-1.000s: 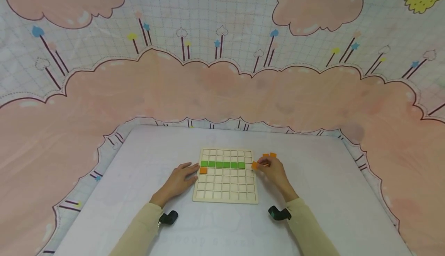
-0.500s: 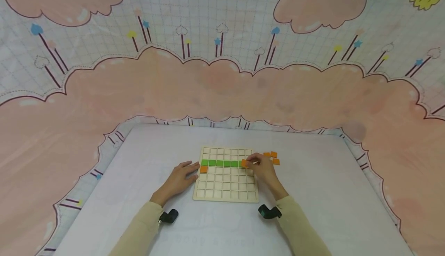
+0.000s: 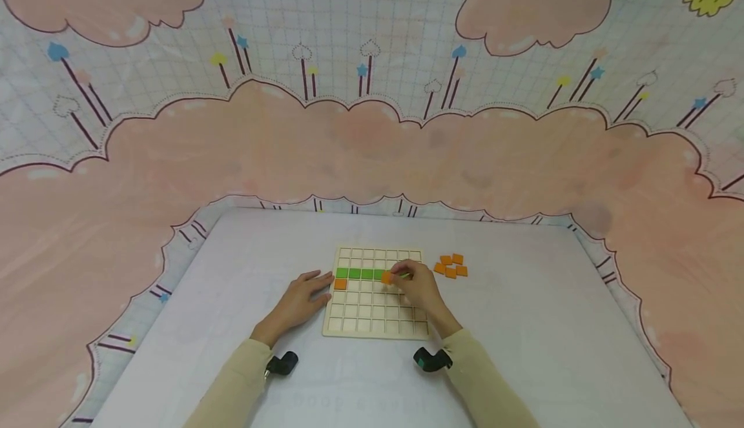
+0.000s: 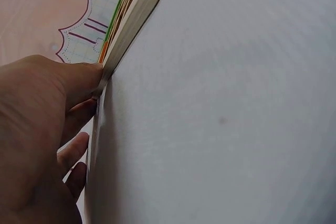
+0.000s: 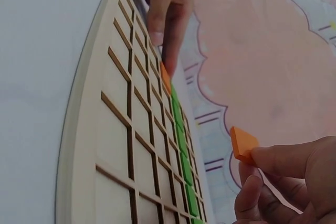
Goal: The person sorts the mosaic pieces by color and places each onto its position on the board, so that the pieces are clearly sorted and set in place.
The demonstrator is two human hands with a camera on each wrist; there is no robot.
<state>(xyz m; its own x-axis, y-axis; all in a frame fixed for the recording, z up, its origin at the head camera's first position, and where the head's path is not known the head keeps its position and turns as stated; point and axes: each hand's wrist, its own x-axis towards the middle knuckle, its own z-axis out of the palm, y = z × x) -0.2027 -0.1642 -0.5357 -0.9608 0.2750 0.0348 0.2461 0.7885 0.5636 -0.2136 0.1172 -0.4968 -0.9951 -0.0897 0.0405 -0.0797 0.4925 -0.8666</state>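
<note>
A pale wooden grid board (image 3: 376, 327) lies on the table. Green square tiles (image 3: 367, 274) fill a row of its cells, partly covered by my right hand. Below the row's left end sits an orange tile (image 3: 340, 284). My right hand (image 3: 423, 289) pinches another orange tile (image 5: 243, 144) between thumb and fingers, held above the board and apart from it in the right wrist view. My left hand (image 3: 299, 300) rests at the board's left edge, fingers loosely extended; thumb and fingertips touch that edge (image 4: 134, 24) in the left wrist view.
Several loose orange tiles (image 3: 451, 273) lie on the white table (image 3: 523, 325), just right of the board. A patterned cloth (image 3: 372, 150) with pink clouds surrounds the table's back and sides.
My right hand has carried the orange tile leftward, from the board's right edge to over the green row. The loose tiles are uncovered. My left hand has stayed in place.
</note>
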